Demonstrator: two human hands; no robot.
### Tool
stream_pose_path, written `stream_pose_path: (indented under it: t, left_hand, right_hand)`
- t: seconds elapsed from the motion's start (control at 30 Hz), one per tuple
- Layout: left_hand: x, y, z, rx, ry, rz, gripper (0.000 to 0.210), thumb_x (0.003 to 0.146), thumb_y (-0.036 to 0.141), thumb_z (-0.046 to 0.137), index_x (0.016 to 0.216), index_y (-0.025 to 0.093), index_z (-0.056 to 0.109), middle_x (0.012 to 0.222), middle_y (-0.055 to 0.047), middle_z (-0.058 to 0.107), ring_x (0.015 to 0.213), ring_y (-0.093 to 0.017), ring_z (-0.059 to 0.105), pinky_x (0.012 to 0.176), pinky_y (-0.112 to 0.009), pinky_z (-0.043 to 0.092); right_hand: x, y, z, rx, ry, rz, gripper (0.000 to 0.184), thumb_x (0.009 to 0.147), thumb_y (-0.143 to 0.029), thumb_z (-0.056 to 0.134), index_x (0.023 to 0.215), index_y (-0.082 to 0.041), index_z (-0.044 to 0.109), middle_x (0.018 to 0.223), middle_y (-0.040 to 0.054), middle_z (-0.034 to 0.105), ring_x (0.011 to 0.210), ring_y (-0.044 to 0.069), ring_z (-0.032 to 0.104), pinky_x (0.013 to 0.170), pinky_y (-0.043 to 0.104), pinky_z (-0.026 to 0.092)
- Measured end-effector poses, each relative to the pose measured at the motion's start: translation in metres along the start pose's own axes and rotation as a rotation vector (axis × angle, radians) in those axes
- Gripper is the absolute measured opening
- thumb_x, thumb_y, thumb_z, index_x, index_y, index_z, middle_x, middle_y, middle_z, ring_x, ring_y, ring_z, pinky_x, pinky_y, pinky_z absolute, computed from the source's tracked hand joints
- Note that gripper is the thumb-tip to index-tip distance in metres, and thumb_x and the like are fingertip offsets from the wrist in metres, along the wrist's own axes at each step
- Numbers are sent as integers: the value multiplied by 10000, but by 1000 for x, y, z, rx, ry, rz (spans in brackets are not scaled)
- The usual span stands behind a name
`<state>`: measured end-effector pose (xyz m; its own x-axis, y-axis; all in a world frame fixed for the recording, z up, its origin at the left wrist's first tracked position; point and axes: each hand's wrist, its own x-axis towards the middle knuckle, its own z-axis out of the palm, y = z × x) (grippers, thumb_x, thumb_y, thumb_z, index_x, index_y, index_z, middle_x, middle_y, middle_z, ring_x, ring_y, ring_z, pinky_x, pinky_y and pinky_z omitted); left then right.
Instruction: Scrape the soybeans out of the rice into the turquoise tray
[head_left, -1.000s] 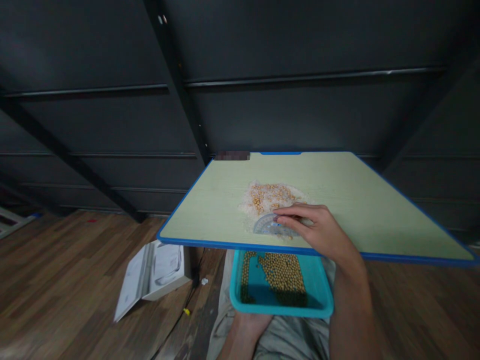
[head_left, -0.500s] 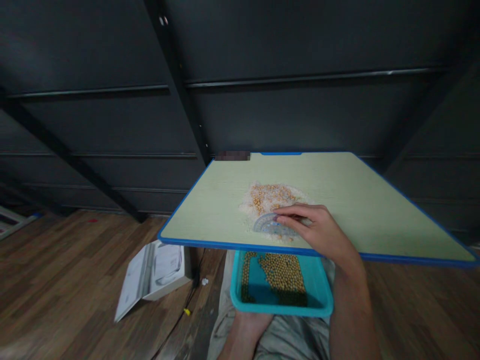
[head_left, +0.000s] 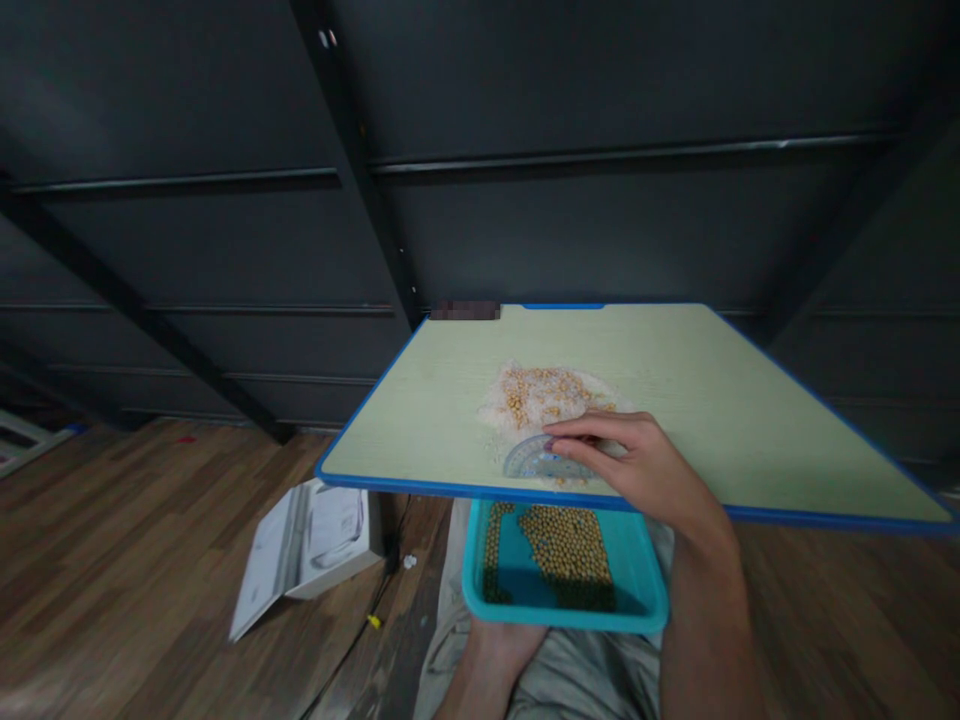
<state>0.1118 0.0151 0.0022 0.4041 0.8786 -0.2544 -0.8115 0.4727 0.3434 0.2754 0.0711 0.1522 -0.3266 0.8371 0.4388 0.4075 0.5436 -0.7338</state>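
Note:
My right hand (head_left: 619, 455) pinches a clear plastic protractor (head_left: 532, 458) between thumb and fingers. The protractor lies low over the near part of the table top, with a few soybeans close to its straight edge. Just beyond it spreads a pile of white rice (head_left: 536, 410) mixed with yellow soybeans (head_left: 516, 404). Below the table's near edge, my left hand (head_left: 506, 645) holds a turquoise tray (head_left: 562, 622) from underneath; its fingers are hidden by the tray. Inside the tray, many soybeans (head_left: 570, 550) lie in one layer, with a strip of them along the left side.
The pale green table (head_left: 750, 420) has a blue rim. A dark blurred strip (head_left: 465, 311) lies at its far left corner. On the wooden floor at left are an open white box (head_left: 307, 550) and a black cable (head_left: 352, 640). A dark panelled wall (head_left: 585, 230) stands behind.
My right hand has drawn the protractor slightly toward the table's near edge and a little left. A few soybeans beside it have shifted nearer. The tray and left hand are nearly still.

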Motion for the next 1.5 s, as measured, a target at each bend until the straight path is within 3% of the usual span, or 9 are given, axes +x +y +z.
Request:
stream_pose_path:
  t: [0.3, 0.47, 0.57, 0.8, 1.2, 1.5]
  left_hand:
    - [-6, 1, 6, -165, -122, 66, 366, 917, 527, 471, 1113, 368, 735, 1227, 35, 759, 1329, -257, 551, 1217, -454, 302]
    - [-8, -1, 3, -192, -180, 50, 433, 939, 517, 419, 1191, 306, 702, 1280, -19, 732, 1357, -275, 523, 1227, -496, 269]
    - [-9, -2, 3, -184, -163, 49, 472, 945, 519, 388, 1224, 278, 684, 1301, -34, 719, 1364, -291, 515, 1229, -518, 256]
    - [-5, 0, 7, -231, -159, 21, 465, 956, 524, 359, 1311, 348, 602, 1430, 35, 620, 1399, -263, 474, 1223, -480, 277]
    - [-5, 0, 15, -206, -156, 18, 455, 959, 501, 343, 1247, 342, 657, 1399, 29, 648, 1376, -280, 500, 1206, -480, 313]
    - [-7, -2, -1, -156, -106, 24, 460, 936, 536, 387, 1287, 358, 625, 1417, 38, 632, 1378, -285, 498, 1194, -475, 334]
  right_hand:
    - [-1, -1, -1, 16, -79, 25, 140, 882, -257, 711, 988, -289, 797, 989, -32, 802, 901, 171, 741, 842, 302, 561]
    - [4, 9, 4, -51, 6, 5, 158, 904, -235, 684, 1012, -289, 784, 1015, -27, 796, 926, 179, 730, 881, 328, 541]
    - [6, 12, 6, -76, 87, -3, 171, 914, -221, 666, 1027, -285, 776, 1035, -18, 789, 958, 187, 721, 894, 343, 532]
    - [4, 9, 4, -65, 204, -18, 155, 915, -231, 670, 1023, -276, 772, 1050, -5, 786, 963, 186, 717, 885, 340, 536]
    - [4, 14, 3, -76, 162, -21, 162, 922, -228, 657, 1031, -279, 766, 1040, -2, 782, 969, 193, 705, 901, 362, 515]
    - [4, 12, 3, -76, 137, -14, 158, 922, -226, 665, 1029, -283, 767, 1039, -16, 782, 974, 183, 705, 902, 343, 514]
